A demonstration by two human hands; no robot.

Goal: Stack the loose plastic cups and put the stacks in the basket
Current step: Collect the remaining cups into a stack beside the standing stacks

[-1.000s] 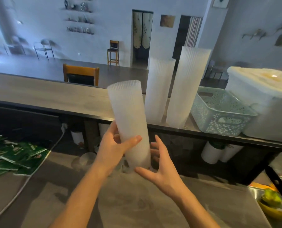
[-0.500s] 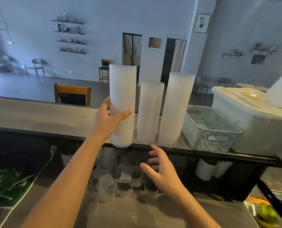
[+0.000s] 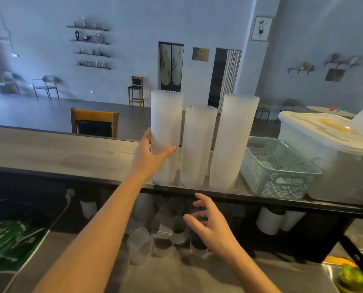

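Three tall stacks of translucent plastic cups stand upright in a row on the raised counter. My left hand (image 3: 150, 156) grips the left stack (image 3: 166, 123) around its lower half; its base rests on the counter. The middle stack (image 3: 197, 144) is shorter, and the right stack (image 3: 232, 142) stands next to the pale green perforated basket (image 3: 282, 182), which holds nothing I can see. Several loose clear cups (image 3: 165, 235) lie on the lower counter under the ledge. My right hand (image 3: 210, 227) hovers over them with fingers spread, holding nothing.
A large white lidded bin (image 3: 324, 144) stands right of the basket. Green packets (image 3: 5, 240) and a white cable (image 3: 56, 220) lie at the lower left. White containers (image 3: 278, 223) sit under the ledge. A metal tray with green fruit (image 3: 349, 275) is at the lower right.
My left hand lifted the cup stack from the lower counter and set it upright on the raised counter, left of the other two. My right hand let go and dropped toward the loose cups.
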